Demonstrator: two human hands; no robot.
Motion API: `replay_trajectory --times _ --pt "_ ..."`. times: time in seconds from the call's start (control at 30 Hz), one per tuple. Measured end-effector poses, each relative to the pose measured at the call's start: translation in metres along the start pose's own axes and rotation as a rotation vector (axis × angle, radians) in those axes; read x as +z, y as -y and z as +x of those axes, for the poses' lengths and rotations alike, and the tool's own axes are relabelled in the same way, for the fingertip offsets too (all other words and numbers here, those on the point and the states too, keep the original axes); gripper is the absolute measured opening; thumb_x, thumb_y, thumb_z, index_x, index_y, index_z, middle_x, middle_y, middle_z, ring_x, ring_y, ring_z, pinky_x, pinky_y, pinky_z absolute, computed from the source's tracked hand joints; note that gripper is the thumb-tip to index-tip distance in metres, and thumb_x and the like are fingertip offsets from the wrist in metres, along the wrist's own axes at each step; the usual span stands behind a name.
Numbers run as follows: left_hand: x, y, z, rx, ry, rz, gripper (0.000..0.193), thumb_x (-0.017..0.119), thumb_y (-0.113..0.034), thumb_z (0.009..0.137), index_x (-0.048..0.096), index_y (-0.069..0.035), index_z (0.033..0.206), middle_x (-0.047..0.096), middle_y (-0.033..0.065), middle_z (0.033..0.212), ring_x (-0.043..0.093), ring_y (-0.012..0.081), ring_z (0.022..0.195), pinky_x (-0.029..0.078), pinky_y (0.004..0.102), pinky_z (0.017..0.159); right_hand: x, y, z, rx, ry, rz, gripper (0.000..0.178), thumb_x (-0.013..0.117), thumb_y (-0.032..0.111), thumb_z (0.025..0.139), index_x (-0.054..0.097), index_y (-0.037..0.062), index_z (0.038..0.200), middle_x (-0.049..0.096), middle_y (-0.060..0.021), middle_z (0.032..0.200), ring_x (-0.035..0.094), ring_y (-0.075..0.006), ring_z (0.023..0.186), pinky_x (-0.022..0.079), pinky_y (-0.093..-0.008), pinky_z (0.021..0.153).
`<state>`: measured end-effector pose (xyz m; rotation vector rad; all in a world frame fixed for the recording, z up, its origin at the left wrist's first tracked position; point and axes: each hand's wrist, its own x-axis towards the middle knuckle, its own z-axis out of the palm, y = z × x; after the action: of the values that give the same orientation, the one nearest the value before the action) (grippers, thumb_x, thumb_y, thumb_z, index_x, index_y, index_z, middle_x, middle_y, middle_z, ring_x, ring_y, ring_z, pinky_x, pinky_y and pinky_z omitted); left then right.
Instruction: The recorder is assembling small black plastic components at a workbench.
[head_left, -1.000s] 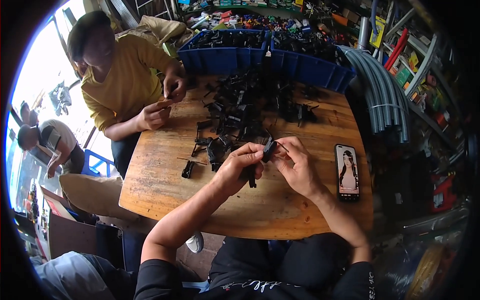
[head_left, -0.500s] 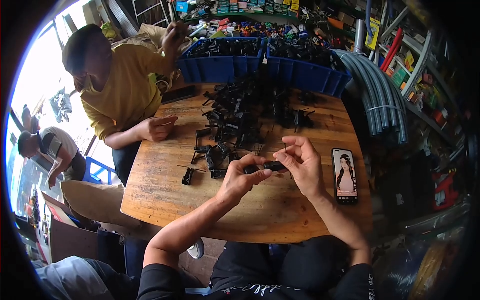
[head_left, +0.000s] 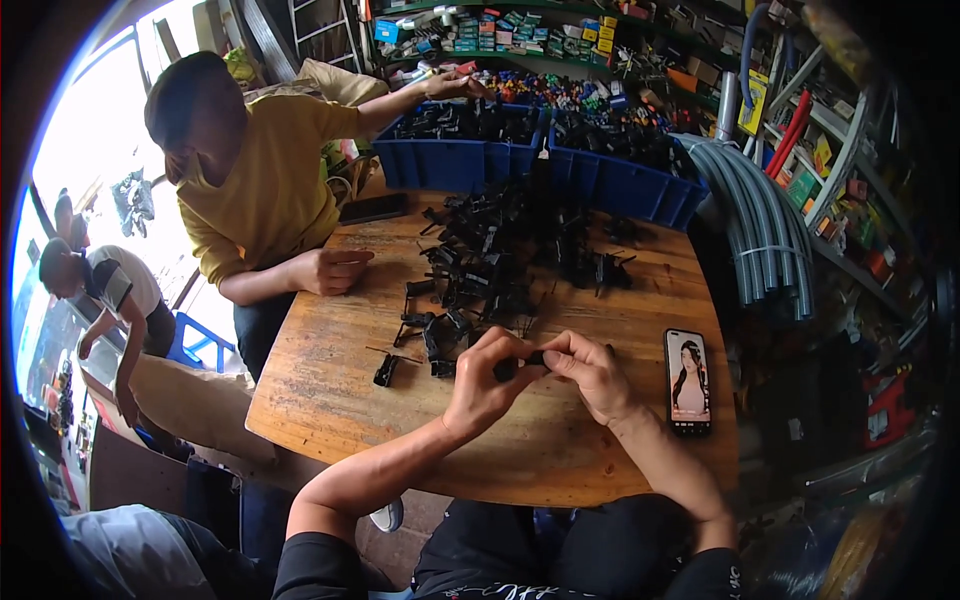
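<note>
Above the near middle of the wooden table, my left hand (head_left: 482, 388) is closed around a small black plastic part (head_left: 507, 369). My right hand (head_left: 592, 382) meets it from the right, its thumb and bent fingers pinched at the part's end. Most of the part is hidden by my fingers, so its exact kind is unclear. Just beyond my hands lies a heap of similar black plastic pieces (head_left: 490, 240), some with thin rods sticking out. One loose black piece (head_left: 385, 371) rests to the left of my left hand.
Two blue bins (head_left: 455, 165) full of black pieces stand at the table's far edge. A phone (head_left: 688, 382) with a lit screen lies right of my hands. A person in yellow (head_left: 265, 185) sits at the left. Grey coiled tubing (head_left: 745, 220) stands beyond the right edge.
My right fingers have folded down and closed at the black part's end. The seated person's raised hand has moved right, over the left bin. The view has shifted slightly.
</note>
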<state>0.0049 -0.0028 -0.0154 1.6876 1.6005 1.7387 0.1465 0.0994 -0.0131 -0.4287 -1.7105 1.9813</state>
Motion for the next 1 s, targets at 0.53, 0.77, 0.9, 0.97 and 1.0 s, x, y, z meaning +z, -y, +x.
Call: replay_trajectory --times 0.53,0.77,0.9,0.97,1.0 --pt "-0.016 0.011 0.006 -0.656 0.092 -0.717 0.016 0.066 -0.018 0.082 0.059 -0.004 0.082 0.053 -0.0009 0.063 0.049 0.0060 0.056 0.037 0.0203 0.050 0.016 0.026 -0.017 -0.512 -0.012 -1.036 0.051 0.070 0.007 0.071 0.050 0.0016 0.118 0.059 -0.0152 0.099 0.058 -0.0280 0.087 0.045 -0.0367 0.073" --pt "0.000 0.008 0.010 -0.680 0.132 -0.552 0.011 0.062 -0.014 0.082 0.061 -0.003 0.081 0.055 0.0015 0.062 0.048 0.0068 0.053 0.035 0.0202 0.047 0.019 0.011 -0.008 -0.682 -0.193 -1.430 0.032 0.061 0.006 0.074 0.052 0.0019 0.104 0.057 -0.0118 0.086 0.055 -0.0294 0.082 0.043 -0.0393 0.072" --pt "-0.004 -0.001 0.007 -0.655 0.078 -0.348 0.017 0.067 -0.018 0.080 0.061 -0.003 0.085 0.055 0.0001 0.065 0.047 0.0044 0.054 0.035 0.0196 0.046 0.019 -0.003 0.003 -0.697 -0.185 -1.418 0.027 0.056 0.004 0.076 0.050 -0.0008 0.102 0.056 -0.0126 0.084 0.056 -0.0296 0.081 0.045 -0.0379 0.071" --pt "0.002 -0.006 0.009 -0.609 0.087 -0.216 0.021 0.068 -0.019 0.079 0.061 -0.001 0.088 0.056 0.0005 0.067 0.047 0.0054 0.058 0.038 0.0208 0.050 0.011 -0.009 0.002 -0.680 -0.177 -1.366 0.023 0.055 0.004 0.076 0.049 -0.0019 0.098 0.055 -0.0138 0.080 0.056 -0.0296 0.076 0.046 -0.0371 0.066" --pt "0.006 -0.005 0.010 -0.556 0.096 -0.172 0.023 0.068 -0.019 0.078 0.060 0.000 0.089 0.056 0.0007 0.069 0.047 0.0060 0.060 0.038 0.0214 0.053 0.007 -0.013 0.002 -0.643 -0.163 -1.345 0.022 0.055 0.004 0.076 0.048 -0.0020 0.096 0.054 -0.0142 0.079 0.056 -0.0295 0.074 0.047 -0.0371 0.065"
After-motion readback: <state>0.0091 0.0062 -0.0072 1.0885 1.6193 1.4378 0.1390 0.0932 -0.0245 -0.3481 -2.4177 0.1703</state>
